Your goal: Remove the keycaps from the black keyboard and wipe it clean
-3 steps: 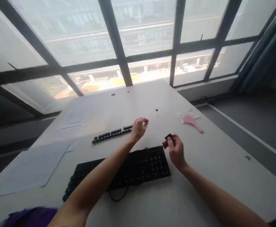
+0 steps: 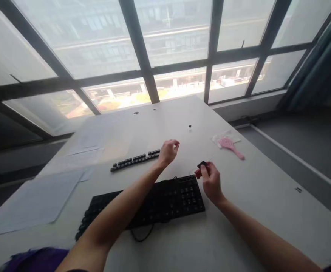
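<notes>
My left hand point(image 2: 168, 152) is raised over the white table, its fingers curled and thumb and forefinger apart, with nothing visible between them. Below its wrist stands a double row of black keycaps point(image 2: 133, 161), whose right end the hand hides. A black keyboard point(image 2: 182, 194) lies in front of me, partly covered by my left forearm. Just off its top right corner, my right hand point(image 2: 211, 181) pinches a small black square piece point(image 2: 202, 164); its exact kind is unclear. Farther out is a tiny dark piece point(image 2: 189, 126), too small to name.
A pink hairbrush point(image 2: 229, 145) rests on a clear wrapper at the right. Small dark bits point(image 2: 298, 189) lie near the right table edge. White paper sheets point(image 2: 37, 200) cover the left side. A cable loop point(image 2: 143, 238) sticks out below the keyboard. Windows stand behind the table.
The tiny dark piece has shifted farther away and slightly right, with a faint pale spot beneath it. Both hands stay nearly where they were.
</notes>
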Action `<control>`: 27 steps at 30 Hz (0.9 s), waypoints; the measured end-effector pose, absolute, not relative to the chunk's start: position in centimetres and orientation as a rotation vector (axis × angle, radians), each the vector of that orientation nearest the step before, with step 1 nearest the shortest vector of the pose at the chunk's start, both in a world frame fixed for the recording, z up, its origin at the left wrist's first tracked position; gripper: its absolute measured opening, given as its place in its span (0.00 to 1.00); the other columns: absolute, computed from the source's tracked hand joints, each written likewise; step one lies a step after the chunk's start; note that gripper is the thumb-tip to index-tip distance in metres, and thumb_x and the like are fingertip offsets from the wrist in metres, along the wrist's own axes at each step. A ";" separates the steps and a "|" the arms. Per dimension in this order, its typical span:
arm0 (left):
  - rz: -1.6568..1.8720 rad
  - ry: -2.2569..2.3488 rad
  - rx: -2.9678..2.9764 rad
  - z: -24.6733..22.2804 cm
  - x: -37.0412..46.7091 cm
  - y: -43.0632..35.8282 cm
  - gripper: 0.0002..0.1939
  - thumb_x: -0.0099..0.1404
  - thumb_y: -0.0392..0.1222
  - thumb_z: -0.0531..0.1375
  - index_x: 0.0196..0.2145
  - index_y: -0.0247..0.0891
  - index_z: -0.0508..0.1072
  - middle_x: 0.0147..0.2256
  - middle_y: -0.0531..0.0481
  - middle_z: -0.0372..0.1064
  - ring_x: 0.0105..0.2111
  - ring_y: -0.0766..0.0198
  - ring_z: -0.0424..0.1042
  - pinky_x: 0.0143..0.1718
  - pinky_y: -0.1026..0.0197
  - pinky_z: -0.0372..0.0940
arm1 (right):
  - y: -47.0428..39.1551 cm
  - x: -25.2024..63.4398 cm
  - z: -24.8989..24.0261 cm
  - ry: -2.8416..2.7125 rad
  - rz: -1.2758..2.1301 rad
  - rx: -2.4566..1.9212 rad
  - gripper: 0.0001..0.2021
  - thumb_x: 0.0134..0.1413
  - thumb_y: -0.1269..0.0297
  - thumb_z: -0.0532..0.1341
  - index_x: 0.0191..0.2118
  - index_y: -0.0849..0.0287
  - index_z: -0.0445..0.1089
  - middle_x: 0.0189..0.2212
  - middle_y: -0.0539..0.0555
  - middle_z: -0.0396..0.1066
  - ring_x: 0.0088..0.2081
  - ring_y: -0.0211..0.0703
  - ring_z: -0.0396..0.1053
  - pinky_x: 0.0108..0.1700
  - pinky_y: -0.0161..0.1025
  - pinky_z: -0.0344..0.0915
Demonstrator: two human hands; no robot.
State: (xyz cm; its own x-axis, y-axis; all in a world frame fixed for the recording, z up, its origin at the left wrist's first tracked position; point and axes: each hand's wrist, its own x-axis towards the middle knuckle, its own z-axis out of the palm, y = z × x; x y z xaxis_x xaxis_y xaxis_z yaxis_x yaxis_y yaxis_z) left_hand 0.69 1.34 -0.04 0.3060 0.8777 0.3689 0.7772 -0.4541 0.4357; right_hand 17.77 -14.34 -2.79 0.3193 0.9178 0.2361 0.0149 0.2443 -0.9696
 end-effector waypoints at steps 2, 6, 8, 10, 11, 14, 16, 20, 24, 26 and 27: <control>0.812 1.540 2.398 0.0 1.2 2.4 0.10 0.65 0.32 0.58 0.41 0.38 0.78 0.41 0.47 0.77 0.41 0.59 0.75 0.50 0.58 0.68 | -14.4 17.8 -2.8 -1.056 0.815 -1.145 0.11 0.66 0.56 0.56 0.34 0.57 0.64 0.23 0.49 0.72 0.24 0.40 0.70 0.31 0.38 0.68; 0.703 1.587 2.395 0.2 2.4 5.2 0.12 0.65 0.32 0.57 0.44 0.37 0.78 0.41 0.45 0.78 0.42 0.58 0.76 0.49 0.59 0.68 | -14.0 17.8 -3.1 -1.009 0.839 -1.125 0.12 0.66 0.54 0.56 0.35 0.56 0.63 0.24 0.49 0.72 0.23 0.40 0.69 0.29 0.37 0.67; 0.644 1.617 2.390 0.5 3.2 6.9 0.14 0.65 0.33 0.57 0.46 0.36 0.78 0.43 0.43 0.78 0.44 0.57 0.76 0.50 0.59 0.67 | -13.7 17.9 -3.3 -0.976 0.853 -1.125 0.12 0.66 0.54 0.56 0.35 0.56 0.63 0.24 0.50 0.72 0.23 0.40 0.68 0.28 0.37 0.67; 0.590 1.641 2.383 0.7 4.1 9.2 0.15 0.66 0.34 0.57 0.48 0.36 0.78 0.45 0.43 0.78 0.46 0.56 0.75 0.52 0.59 0.66 | -13.6 17.8 -3.5 -0.941 0.868 -1.129 0.12 0.66 0.53 0.56 0.35 0.56 0.62 0.24 0.50 0.72 0.23 0.40 0.68 0.28 0.37 0.66; 0.566 1.651 2.380 0.8 4.7 10.5 0.15 0.66 0.34 0.57 0.48 0.36 0.77 0.46 0.42 0.77 0.48 0.56 0.74 0.53 0.59 0.66 | -13.5 17.8 -3.6 -0.925 0.877 -1.129 0.12 0.65 0.53 0.57 0.35 0.56 0.62 0.24 0.50 0.72 0.23 0.40 0.68 0.28 0.37 0.66; 0.512 1.666 2.371 0.7 7.0 15.4 0.16 0.67 0.34 0.57 0.51 0.35 0.75 0.50 0.41 0.75 0.52 0.55 0.72 0.57 0.58 0.63 | -13.5 17.7 -3.9 -0.890 0.909 -1.121 0.12 0.66 0.53 0.56 0.36 0.57 0.62 0.24 0.49 0.72 0.23 0.39 0.68 0.28 0.37 0.66; 0.492 1.661 2.376 0.3 8.8 19.0 0.16 0.68 0.36 0.58 0.53 0.35 0.73 0.53 0.41 0.72 0.54 0.54 0.70 0.58 0.55 0.63 | -13.4 17.6 -4.0 -0.858 0.924 -1.128 0.13 0.66 0.53 0.56 0.36 0.57 0.63 0.24 0.49 0.71 0.24 0.39 0.68 0.27 0.36 0.65; 0.498 1.628 2.413 -0.8 12.9 25.8 0.18 0.71 0.46 0.59 0.54 0.36 0.69 0.54 0.42 0.67 0.49 0.55 0.71 0.50 0.47 0.70 | -13.1 17.3 -4.4 -0.754 1.001 -1.155 0.14 0.67 0.52 0.55 0.35 0.57 0.63 0.25 0.50 0.71 0.25 0.38 0.68 0.27 0.35 0.65; 0.532 1.601 2.426 -2.1 16.7 30.7 0.17 0.71 0.45 0.59 0.54 0.36 0.69 0.54 0.41 0.67 0.49 0.55 0.71 0.49 0.49 0.70 | -12.7 17.0 -4.8 -0.665 1.080 -1.156 0.15 0.68 0.50 0.55 0.37 0.57 0.63 0.25 0.49 0.70 0.24 0.38 0.67 0.26 0.34 0.64; 0.533 1.569 2.440 -2.9 18.0 31.9 0.18 0.71 0.46 0.59 0.54 0.36 0.69 0.53 0.41 0.67 0.49 0.55 0.71 0.49 0.48 0.70 | -12.7 16.9 -5.1 -0.640 1.113 -1.149 0.15 0.68 0.49 0.54 0.37 0.57 0.63 0.26 0.49 0.70 0.25 0.38 0.67 0.27 0.34 0.64; 0.555 1.552 2.436 -3.3 18.4 32.1 0.18 0.70 0.46 0.59 0.54 0.36 0.69 0.53 0.42 0.68 0.48 0.55 0.71 0.48 0.48 0.71 | -12.7 16.8 -5.2 -0.626 1.125 -1.143 0.15 0.68 0.49 0.54 0.38 0.57 0.63 0.25 0.49 0.69 0.25 0.38 0.67 0.27 0.34 0.64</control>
State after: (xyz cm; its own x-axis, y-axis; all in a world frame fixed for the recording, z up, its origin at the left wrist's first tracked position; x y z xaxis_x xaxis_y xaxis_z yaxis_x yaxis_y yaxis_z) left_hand 18.43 32.14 -3.34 0.3782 0.9029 0.2042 0.8277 -0.4286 0.3621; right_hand 16.83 -12.67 -5.18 0.3566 0.9238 -0.1396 -0.3680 0.0015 -0.9298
